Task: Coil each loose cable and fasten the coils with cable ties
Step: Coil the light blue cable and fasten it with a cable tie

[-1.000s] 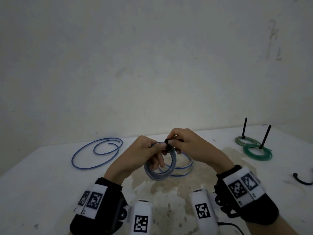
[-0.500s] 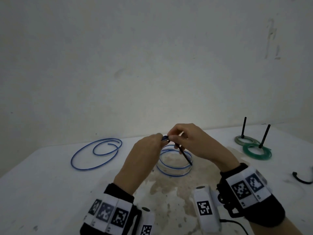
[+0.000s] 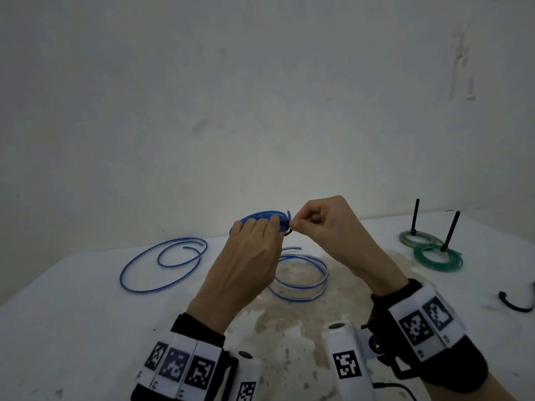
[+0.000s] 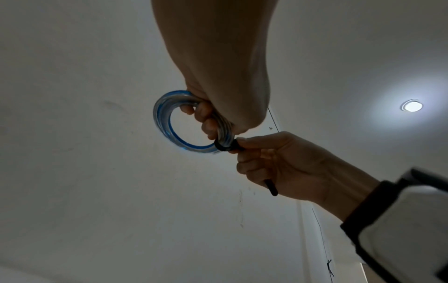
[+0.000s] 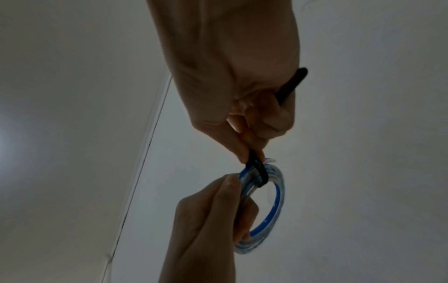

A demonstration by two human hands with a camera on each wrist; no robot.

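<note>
1. White desk [image 3: 72,314] carries two loose cables waiting.
2. Your left hand [image 3: 254,250] grips the coil [image 4: 167,122] above the desk, bunching its turns.
3. Your right hand [image 3: 327,227] pinches the tie [image 5: 257,168] around it, likely to cinch.

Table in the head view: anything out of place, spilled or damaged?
A brownish stain spreads over the white table, partly beneath a loose blue cable. It looks like worn paint or an old spill; which, I cannot tell.
</note>
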